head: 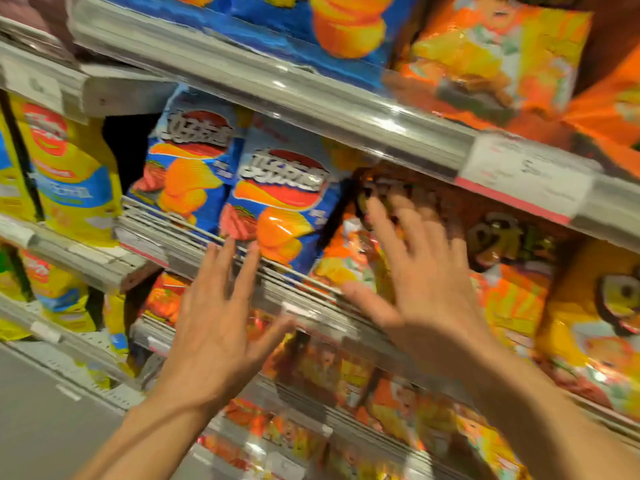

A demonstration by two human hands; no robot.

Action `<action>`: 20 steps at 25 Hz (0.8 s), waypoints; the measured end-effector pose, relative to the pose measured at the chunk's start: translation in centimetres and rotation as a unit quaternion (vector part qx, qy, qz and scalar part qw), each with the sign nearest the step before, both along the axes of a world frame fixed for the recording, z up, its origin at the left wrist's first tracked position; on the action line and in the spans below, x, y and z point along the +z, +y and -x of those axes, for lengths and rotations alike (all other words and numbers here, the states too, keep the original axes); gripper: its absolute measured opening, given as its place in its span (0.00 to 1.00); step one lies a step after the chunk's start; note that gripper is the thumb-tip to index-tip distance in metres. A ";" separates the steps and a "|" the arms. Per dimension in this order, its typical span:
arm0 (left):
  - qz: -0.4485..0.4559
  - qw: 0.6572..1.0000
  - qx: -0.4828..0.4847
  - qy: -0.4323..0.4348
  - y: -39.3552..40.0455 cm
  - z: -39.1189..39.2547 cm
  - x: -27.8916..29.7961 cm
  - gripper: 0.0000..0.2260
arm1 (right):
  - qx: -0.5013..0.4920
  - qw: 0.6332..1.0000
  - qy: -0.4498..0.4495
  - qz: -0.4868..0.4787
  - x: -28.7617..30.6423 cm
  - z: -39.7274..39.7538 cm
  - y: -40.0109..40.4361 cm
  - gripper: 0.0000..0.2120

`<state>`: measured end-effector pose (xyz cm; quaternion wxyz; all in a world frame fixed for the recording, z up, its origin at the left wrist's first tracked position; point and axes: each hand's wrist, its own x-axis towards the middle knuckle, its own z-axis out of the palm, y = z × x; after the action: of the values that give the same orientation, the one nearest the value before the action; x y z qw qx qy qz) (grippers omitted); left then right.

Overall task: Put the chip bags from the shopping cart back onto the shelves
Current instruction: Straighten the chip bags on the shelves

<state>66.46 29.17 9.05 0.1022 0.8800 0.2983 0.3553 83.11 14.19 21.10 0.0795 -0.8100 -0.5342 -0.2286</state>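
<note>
2 bare forearms come into view from the near edge, with no sleeves, watch, bracelet or gloves on them. The left hand (211,327) and the right hand (426,289) are bare too, with no rings to be seen. The fingers (384,220) are slim and blurred, nails short and unpainted as far as can be told.

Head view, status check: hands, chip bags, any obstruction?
Left hand open, empty, at the shelf rail. Right hand open, fingers spread against the orange bag. Blue bag upright beside it. Cart not in view; frame blurred.
</note>
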 end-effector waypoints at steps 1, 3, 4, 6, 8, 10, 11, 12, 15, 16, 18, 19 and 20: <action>-0.016 1.000 -0.002 -0.009 -2.1 -0.3 -0.1 0.40 | 0.017 1.000 -0.013 -0.009 -1.8 0.0 -2.6 0.42; -0.048 0.999 -0.017 -0.017 -6.7 -1.2 -0.2 0.36 | 0.038 0.998 -0.054 -0.011 -5.2 -0.7 -7.0 0.39; -0.055 0.998 -0.031 -0.017 -8.7 -2.0 0.0 0.35 | 0.033 0.997 -0.071 -0.008 -6.3 -1.4 -9.0 0.38; -0.062 0.996 -0.060 -0.001 -11.6 -3.6 1.0 0.36 | 0.014 0.996 -0.091 -0.003 -7.1 -3.0 -12.2 0.37; -0.075 0.994 -0.081 0.014 -13.2 -5.3 1.8 0.34 | 0.000 0.996 -0.093 0.008 -7.2 -4.6 -14.6 0.38; -0.072 0.992 -0.095 0.046 -14.0 -6.7 2.0 0.34 | -0.003 0.998 -0.068 0.004 -7.6 -5.6 -16.1 0.37; -0.065 0.991 -0.091 0.069 -14.2 -7.4 1.8 0.36 | -0.004 0.998 -0.057 0.005 -8.1 -5.7 -16.6 0.37; -0.059 0.990 -0.080 0.095 -14.3 -7.9 1.4 0.37 | -0.009 0.998 -0.055 0.014 -8.5 -5.7 -16.8 0.38; -0.070 0.984 -0.048 0.156 -14.1 -8.5 0.9 0.41 | -0.009 0.998 -0.051 0.026 -8.9 -5.6 -16.4 0.44; -0.074 0.983 -0.041 0.165 -14.3 -8.7 1.0 0.41 | -0.008 0.999 -0.038 0.020 -8.8 -5.6 -16.5 0.44; -0.063 0.987 -0.027 0.147 -15.0 -9.1 1.3 0.43 | 0.006 1.000 -0.012 -0.001 -8.3 -5.6 -16.9 0.43; -0.061 0.990 -0.030 0.124 -15.7 -9.5 1.5 0.42 | 0.013 1.000 -0.006 -0.023 -8.1 -5.6 -17.5 0.40; -0.070 0.992 -0.041 0.099 -16.6 -9.9 1.7 0.41 | 0.013 0.999 -0.003 -0.052 -7.9 -5.8 -18.2 0.37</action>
<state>76.38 12.62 10.72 0.0248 0.9275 0.2446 0.2815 88.87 -4.01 13.18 0.1225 -0.7973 -0.5322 -0.2571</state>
